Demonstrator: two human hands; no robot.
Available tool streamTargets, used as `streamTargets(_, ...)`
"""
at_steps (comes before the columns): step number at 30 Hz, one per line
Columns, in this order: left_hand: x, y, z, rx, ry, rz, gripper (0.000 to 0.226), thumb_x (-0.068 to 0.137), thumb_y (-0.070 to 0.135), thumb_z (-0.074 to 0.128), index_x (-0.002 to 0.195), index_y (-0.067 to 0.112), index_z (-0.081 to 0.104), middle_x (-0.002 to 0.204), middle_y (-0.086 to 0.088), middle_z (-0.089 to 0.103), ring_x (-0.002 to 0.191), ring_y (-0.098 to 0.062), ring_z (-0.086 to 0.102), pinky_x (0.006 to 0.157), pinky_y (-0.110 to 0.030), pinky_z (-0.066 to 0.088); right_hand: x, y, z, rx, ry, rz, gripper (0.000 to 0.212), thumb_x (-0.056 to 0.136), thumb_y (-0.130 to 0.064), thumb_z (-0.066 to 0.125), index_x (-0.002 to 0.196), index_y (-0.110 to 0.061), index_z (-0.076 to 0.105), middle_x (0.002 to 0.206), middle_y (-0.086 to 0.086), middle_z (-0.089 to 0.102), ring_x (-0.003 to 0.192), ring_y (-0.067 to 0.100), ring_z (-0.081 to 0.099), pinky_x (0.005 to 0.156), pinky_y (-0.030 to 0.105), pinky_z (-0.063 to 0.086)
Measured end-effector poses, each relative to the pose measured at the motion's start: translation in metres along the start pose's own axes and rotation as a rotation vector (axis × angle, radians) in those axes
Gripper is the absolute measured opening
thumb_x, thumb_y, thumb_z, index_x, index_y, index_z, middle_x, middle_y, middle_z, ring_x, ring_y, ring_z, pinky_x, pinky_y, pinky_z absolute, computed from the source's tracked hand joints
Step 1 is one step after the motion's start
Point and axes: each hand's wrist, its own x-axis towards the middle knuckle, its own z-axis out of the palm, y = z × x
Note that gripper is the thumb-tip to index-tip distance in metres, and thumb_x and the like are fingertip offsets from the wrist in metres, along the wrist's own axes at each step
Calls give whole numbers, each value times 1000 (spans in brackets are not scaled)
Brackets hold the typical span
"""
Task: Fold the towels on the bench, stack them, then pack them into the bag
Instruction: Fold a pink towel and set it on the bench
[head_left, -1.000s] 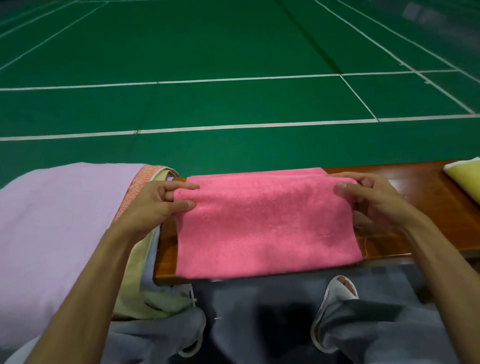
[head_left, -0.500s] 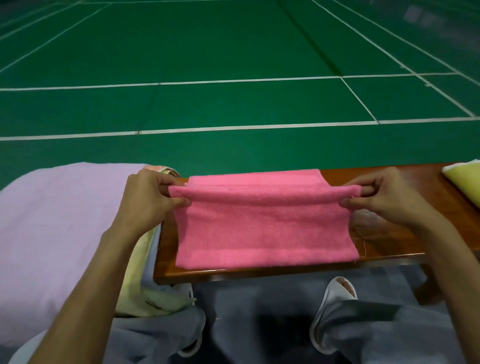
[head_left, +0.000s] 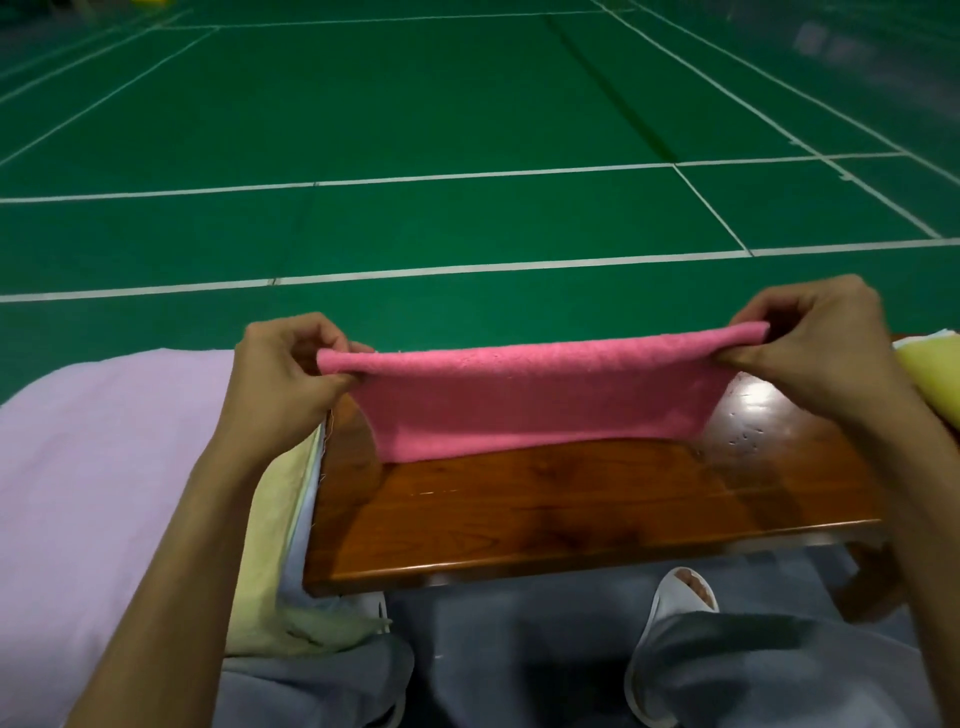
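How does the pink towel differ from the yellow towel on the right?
The pink towel hangs stretched between the left hand and the right hand, each pinching a top corner; the yellow towel lies on the bench, untouched. The pink towel shows nearly whole; the yellow towel is cut off by the frame. Both are soft cloth.

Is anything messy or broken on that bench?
Nothing looks broken. The bench has little pale specks on its shiny top, just below the right hand; whether they are lint or scratches, I cannot tell. The left hand and right hand pinch the pink towel by its top corners.
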Motion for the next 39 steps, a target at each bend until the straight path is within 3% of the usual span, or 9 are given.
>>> streamTargets(8,35,16,12,56,281,307,23,67,-11,58,71,11,57,73,-10,66,74,-31,65,66,-44,56,38,2,36,-40,408,-78,2,65,-12,62,64,-14,61,54,8,52,54,29,49,52,34,33)
streamTargets(12,27,19,17,202,404,535,22,59,-15,55,69,4,52,72,-10,55,68,-29,50,61,-41,41,32,8,59,-15,520,-176,18,71,-10,57,63,-18,44,55,3,40,51,27,36,55,35,17)
streamTargets(15,-4,-7,24,289,170,552,28,59,-15,62,67,9,49,75,-3,50,72,-26,48,61,-37,37,9,36,60,-141,323,-231,14,69,-10,57,63,-16,46,64,7,47,59,28,44,54,36,29)
streamTargets(20,-52,-41,48,576,-453,364,42,52,-4,61,68,29,40,77,12,47,82,-18,44,67,-39,39,-30,86,72,-399,-381,-80,37,59,-2,66,57,-33,45,91,-4,54,90,30,58,73,36,50)
streamTargets(28,-64,-31,42,682,-723,104,21,68,7,63,72,26,55,92,18,53,93,-10,45,79,-33,42,-40,79,47,-582,-809,112,14,62,-22,64,74,-29,65,96,-16,55,86,13,54,76,38,54)
streamTargets(30,-59,-24,44,656,-590,79,17,75,9,67,75,26,62,94,14,55,95,-13,49,78,-35,45,-36,69,41,-561,-824,250,14,70,-15,71,76,-28,69,93,-9,66,84,12,61,73,35,57)
streamTargets(34,-49,-18,80,544,-215,248,42,91,28,39,124,14,62,127,-5,58,120,-27,49,100,-45,43,-21,55,68,-577,-300,12,23,86,-31,63,108,-21,64,130,10,60,116,34,58,94,47,52)
streamTargets(36,-45,-20,108,544,-228,245,58,100,40,34,150,12,46,153,-9,46,144,-30,38,119,-49,31,-26,43,97,-484,-249,-102,54,99,-46,48,146,-21,45,165,13,27,150,36,30,119,56,32)
streamTargets(39,-42,-31,146,645,-338,142,74,101,61,19,165,26,10,173,-2,3,160,-25,-5,129,-49,1,-43,28,139,-508,-430,-148,74,99,-67,16,164,-33,2,170,0,-15,157,26,-13,126,58,0)
